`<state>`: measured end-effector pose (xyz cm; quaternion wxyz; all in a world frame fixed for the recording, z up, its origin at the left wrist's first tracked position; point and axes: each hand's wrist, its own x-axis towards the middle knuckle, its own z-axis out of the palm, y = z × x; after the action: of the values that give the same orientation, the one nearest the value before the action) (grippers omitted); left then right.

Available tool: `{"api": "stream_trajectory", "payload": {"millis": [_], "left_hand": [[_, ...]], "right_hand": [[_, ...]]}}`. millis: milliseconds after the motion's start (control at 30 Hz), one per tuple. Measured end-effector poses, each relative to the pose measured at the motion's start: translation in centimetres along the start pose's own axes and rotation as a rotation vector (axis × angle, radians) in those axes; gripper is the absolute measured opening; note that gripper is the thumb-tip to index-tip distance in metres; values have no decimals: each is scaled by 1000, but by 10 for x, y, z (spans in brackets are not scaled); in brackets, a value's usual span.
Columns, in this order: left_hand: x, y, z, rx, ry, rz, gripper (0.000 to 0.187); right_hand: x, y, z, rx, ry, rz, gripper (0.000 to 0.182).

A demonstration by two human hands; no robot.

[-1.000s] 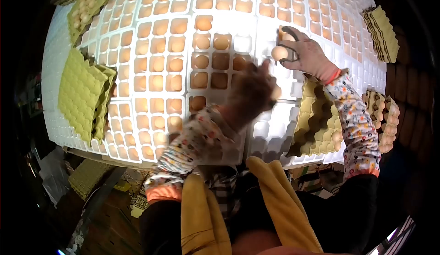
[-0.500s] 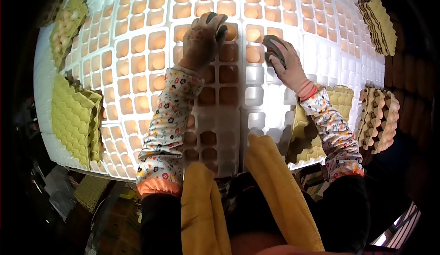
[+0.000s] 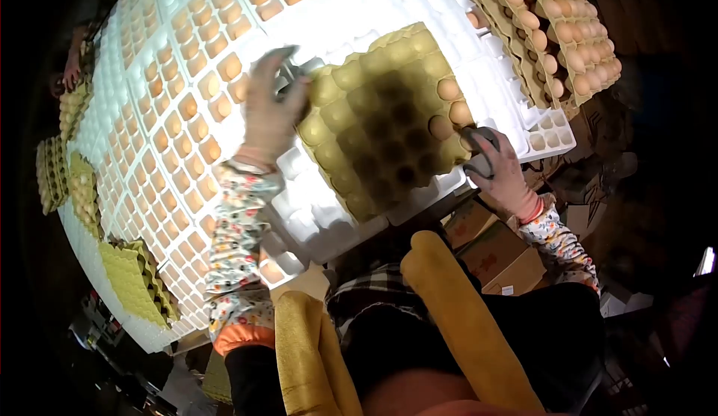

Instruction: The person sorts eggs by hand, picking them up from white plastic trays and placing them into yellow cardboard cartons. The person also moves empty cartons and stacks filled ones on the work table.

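Observation:
A yellow moulded-pulp egg tray [image 3: 359, 109] lies tilted in front of me on the lit white surface. A few brown eggs [image 3: 449, 89] sit along its right side; most of its cups hold none. My right hand [image 3: 499, 169], in a glove with dark fingertips, curls at the tray's lower right edge around an egg that is mostly hidden. My left hand [image 3: 271, 113], similarly gloved and smeared by motion, is beside the tray's left edge. Its thumb and fingers are apart, and no egg shows between them.
White egg trays [image 3: 176, 128] filled with brown eggs cover the left side. Stacked pulp trays of eggs [image 3: 576, 35] stand at the right edge. Yellow pulp trays [image 3: 134, 278] lie at the lower left. Cardboard boxes [image 3: 493, 251] are below the table edge. Another person's hand [image 3: 72, 68] shows at far left.
The view has swung to the right. Both hands have moved from the white egg trays to the yellow pulp tray, which now lies between them.

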<state>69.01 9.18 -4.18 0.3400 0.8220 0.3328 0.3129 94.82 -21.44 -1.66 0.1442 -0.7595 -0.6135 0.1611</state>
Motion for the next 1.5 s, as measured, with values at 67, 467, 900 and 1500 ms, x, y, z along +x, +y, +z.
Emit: {"api": "stream_trajectory", "payload": {"millis": [67, 467, 900, 1500], "left_hand": [[-3, 75, 70, 40, -249, 148, 45], [-68, 129, 183, 595, -477, 145, 46], [12, 128, 222, 599, -484, -214, 40], [11, -79, -5, 355, 66, -616, 36]], "right_hand": [[5, 34, 19, -154, -116, -183, 61], [59, 129, 30, 1336, -67, 200, 41], [80, 152, 35, 1507, -79, 348, 36], [354, -147, 122, 828, -87, -221, 38]]}}
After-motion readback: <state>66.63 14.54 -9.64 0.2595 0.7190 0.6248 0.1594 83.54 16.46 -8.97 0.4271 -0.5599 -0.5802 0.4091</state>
